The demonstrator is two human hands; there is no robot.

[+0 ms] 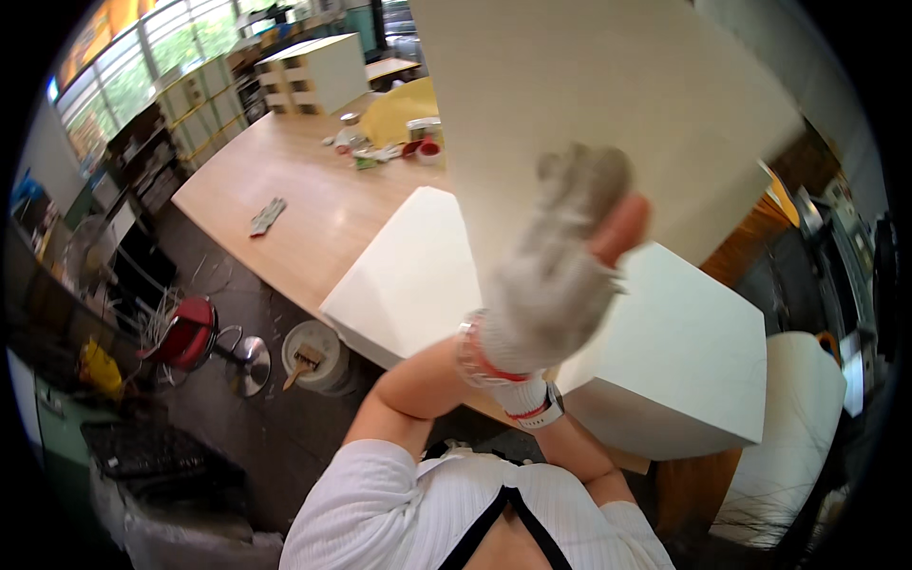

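Note:
My left hand (pixel 556 285), in a pale knitted work glove with the thumb tip bare, reaches up across the middle. Its thumb stands apart and the blurred fingers stretch over the face of a large cream board (pixel 608 85); whether they touch it I cannot tell. My right forearm (pixel 584 451) crosses under the left, with a watch (pixel 543 408) on a knitted cuff; that hand's fingers are hidden behind the left hand. The board rises, tilted, between a white panel (pixel 408 275) on the left and a white block-like piece (pixel 674 351) on the right.
A glove (pixel 269 217) lies on the wooden table (pixel 304 180). A jar (pixel 351 128), red cups and yellow sheet stand farther back, beside a stacked white box (pixel 328 76). On the floor are a bucket with a brush (pixel 304 359) and a red stool (pixel 190 328).

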